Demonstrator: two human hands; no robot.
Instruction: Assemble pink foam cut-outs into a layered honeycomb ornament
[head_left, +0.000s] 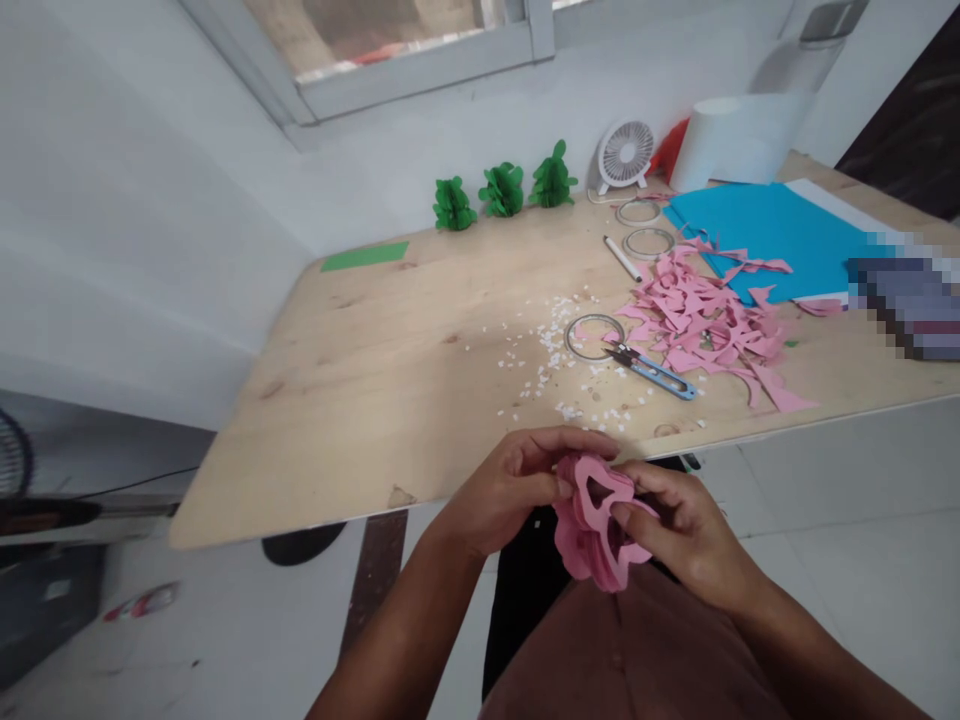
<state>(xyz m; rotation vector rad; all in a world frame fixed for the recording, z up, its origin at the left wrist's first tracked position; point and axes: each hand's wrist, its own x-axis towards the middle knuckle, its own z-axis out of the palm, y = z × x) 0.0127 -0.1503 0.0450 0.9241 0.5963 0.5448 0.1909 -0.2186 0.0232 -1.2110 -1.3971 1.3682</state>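
A layered pink paper cutout (592, 545) with scalloped edges and openings in its sheets is held between both hands, just off the table's front edge. My left hand (510, 490) pinches its upper left side with thumb and fingers. On the right side, my right hand (686, 530) grips it, the thumb pressed on the front sheet. Beyond the hands on the table lie blue thread snips (652, 373), a roll of tape (594, 337) and a heap of pink paper scraps (705, 315). White paper bits (555, 340) are scattered beside the tape.
Green paper shapes (504, 190) stand along the wall, with a green paper strip (365, 256) to their left. A small white fan (627, 155), a pen (622, 259), more tape rolls (649, 243) and blue sheets (787, 235) occupy the right side of the wooden table (337, 400).
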